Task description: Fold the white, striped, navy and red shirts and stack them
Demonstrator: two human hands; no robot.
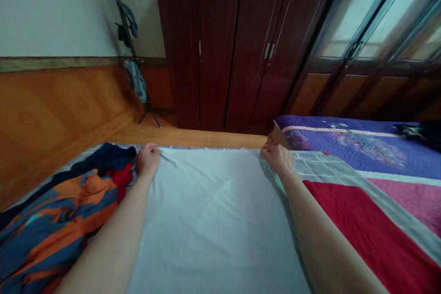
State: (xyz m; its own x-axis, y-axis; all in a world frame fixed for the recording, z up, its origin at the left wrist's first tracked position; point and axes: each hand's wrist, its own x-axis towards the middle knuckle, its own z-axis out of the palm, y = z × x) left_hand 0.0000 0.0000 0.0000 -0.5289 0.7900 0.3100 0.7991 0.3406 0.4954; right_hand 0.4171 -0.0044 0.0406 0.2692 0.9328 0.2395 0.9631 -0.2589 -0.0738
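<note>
A plain white cloth lies spread out in front of me, with faint creases across it. Its kind, garment or sheet, cannot be made out. My left hand is closed on the cloth's far left corner, where small folds run from the fingers. At the far right corner, my right hand pinches the same cloth. Both arms reach forward along its sides. Left of my left hand lie a red cloth and a crumpled blue and orange striped garment.
A dark blue garment lies at the far left. To the right are a red fabric and a purple patterned cover. Beyond stand a dark red wardrobe and a coat stand with things hanging on it.
</note>
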